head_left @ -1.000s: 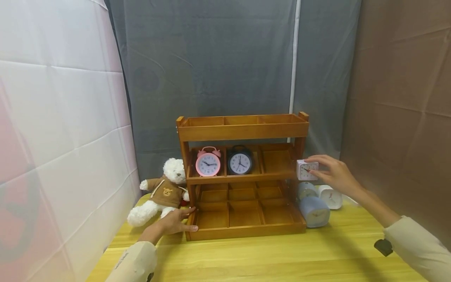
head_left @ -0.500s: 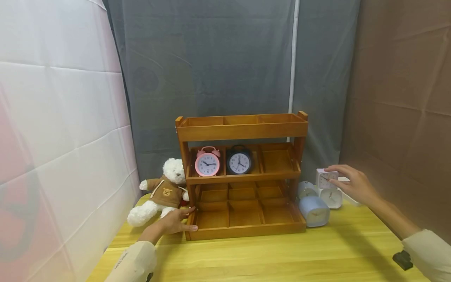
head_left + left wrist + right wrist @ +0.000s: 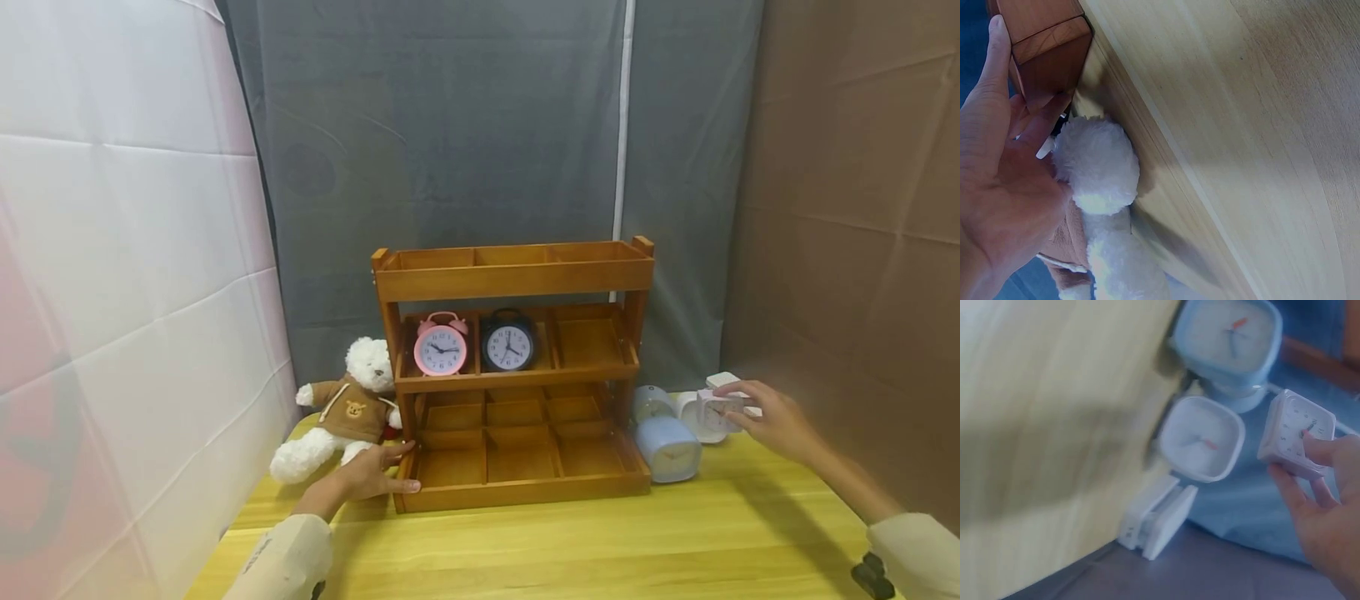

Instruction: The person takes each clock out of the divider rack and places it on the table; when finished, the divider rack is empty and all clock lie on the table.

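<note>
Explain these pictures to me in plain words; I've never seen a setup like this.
There is no machine here, just a person's two bare hands. The wide picture is taken from the person's head, looking forward and down; the two close ones come from each wrist. The left hand grips the lower left corner of a wooden rack. The right hand holds a small white clock between thumb and fingers. A pink clock and a black clock stand in the rack. On the table, a teddy bear sits to the rack's left; a blue clock and another white clock are to its right.
</note>
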`<action>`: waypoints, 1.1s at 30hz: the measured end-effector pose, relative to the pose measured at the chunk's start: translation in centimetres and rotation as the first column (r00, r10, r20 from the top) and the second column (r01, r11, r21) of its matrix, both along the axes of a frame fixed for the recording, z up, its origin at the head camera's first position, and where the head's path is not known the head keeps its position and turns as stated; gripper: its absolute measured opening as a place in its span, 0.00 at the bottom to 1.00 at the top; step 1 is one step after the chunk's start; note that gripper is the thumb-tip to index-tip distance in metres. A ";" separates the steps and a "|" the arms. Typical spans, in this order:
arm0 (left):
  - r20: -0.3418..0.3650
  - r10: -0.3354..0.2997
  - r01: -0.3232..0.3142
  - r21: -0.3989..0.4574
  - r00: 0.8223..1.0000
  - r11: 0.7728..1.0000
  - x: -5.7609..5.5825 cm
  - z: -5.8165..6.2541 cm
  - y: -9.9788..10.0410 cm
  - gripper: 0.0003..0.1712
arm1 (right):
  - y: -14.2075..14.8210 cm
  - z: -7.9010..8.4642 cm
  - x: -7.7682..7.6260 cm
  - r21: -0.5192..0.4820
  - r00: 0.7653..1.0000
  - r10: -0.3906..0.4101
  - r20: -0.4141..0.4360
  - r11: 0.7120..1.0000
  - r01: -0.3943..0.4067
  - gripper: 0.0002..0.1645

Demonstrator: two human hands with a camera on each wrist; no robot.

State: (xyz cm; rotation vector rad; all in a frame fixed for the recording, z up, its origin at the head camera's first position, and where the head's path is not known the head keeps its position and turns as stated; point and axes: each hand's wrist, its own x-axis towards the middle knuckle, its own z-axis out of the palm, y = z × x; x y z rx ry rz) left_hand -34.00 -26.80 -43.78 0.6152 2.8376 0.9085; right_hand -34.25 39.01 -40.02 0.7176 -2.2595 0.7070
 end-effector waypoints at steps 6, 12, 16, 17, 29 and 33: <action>0.013 -0.002 0.002 -0.001 1.000 1.000 0.2 -0.1 0.0 0.51 | 1.1 -2.8 -0.2 0.041 0.998 -0.056 0.033 0.998 0.054 0.26; 0.014 0.005 -0.005 -0.011 1.000 1.000 0.1 -0.2 0.0 0.51 | 1.9 -5.1 -0.5 0.070 0.997 -0.071 -0.018 0.995 0.072 0.28; 0.010 0.006 -0.006 -0.013 1.000 1.000 0.0 -0.3 -0.1 0.51 | 2.3 -6.2 -0.9 0.063 0.998 -0.057 -0.013 0.996 0.058 0.29; 0.009 0.005 -0.005 -0.012 1.000 1.000 0.0 -0.3 -0.1 0.51 | 2.3 -6.4 -1.0 0.063 0.998 -0.058 -0.002 0.996 0.058 0.28; -0.007 -0.010 0.010 -0.020 1.000 1.000 -0.2 -0.1 -0.2 0.51 | 2.2 -8.4 -2.0 0.028 0.999 -0.027 0.027 0.999 0.027 0.26; -0.007 -0.010 0.009 -0.025 1.000 1.000 -0.1 -0.1 -0.2 0.51 | 2.2 -8.8 -2.4 0.026 1.000 -0.029 -0.012 0.999 0.029 0.26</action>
